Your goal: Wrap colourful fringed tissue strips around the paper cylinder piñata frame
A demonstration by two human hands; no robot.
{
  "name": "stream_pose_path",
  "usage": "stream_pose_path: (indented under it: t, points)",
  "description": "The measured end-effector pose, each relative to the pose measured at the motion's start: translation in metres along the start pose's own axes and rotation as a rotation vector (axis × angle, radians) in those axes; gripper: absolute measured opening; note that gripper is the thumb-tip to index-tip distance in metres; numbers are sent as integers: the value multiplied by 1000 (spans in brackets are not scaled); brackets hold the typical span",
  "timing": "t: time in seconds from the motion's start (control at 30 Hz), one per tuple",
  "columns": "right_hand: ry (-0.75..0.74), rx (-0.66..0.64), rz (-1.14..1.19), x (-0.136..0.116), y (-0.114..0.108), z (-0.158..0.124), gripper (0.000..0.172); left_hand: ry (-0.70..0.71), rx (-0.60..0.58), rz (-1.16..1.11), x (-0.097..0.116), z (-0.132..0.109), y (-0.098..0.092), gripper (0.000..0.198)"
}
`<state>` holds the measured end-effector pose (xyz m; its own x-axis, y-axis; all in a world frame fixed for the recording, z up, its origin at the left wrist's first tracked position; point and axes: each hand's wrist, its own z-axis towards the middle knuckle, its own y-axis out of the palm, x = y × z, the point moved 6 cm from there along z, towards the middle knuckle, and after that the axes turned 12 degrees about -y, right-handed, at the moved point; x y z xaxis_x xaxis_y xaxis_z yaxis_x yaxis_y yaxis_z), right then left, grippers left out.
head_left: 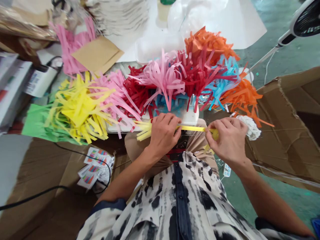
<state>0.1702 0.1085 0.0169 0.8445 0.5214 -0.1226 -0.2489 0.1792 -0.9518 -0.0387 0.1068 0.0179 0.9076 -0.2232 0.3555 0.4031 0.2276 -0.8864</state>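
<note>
A yellow paper tassel (192,128) stretches between my hands at the table's front edge. My left hand (165,131) is closed over its fringed part, with loose yellow strips sticking out to the left. At the other end, my right hand (227,136) pinches the narrow twisted part between thumb and fingers. Just beyond my hands lie a pink fringed tassel (166,75), dark red fringed paper (197,76) and blue fringed paper (222,83). A crumpled white bundle (250,127) shows beside my right hand.
Yellow fringed paper (80,110) lies on green paper (37,123) at the left. Orange fringed paper (210,43) is heaped at the back right. Cardboard boxes (287,123) flank both sides, and a fan (306,20) stands at the upper right. A black cable (37,196) crosses the lower left.
</note>
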Motion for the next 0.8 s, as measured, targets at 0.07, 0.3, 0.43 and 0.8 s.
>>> stream_pose_path:
  t: [0.07, 0.3, 0.43, 0.8]
  points:
    - [1, 47, 13, -1, -1, -2, 13, 136, 55, 6, 11, -5, -1, 17]
    - [-43, 208, -36, 3, -7, -19, 11, 348, -1, 61, 27, -17, 11, 21]
    - [-193, 211, -83, -14, -10, -23, 19, 349, 5, 88, 33, -20, 11, 22]
    - [-214, 159, 22, -11, 0, -21, 18, 159, 86, 86, -17, -22, -35, 19]
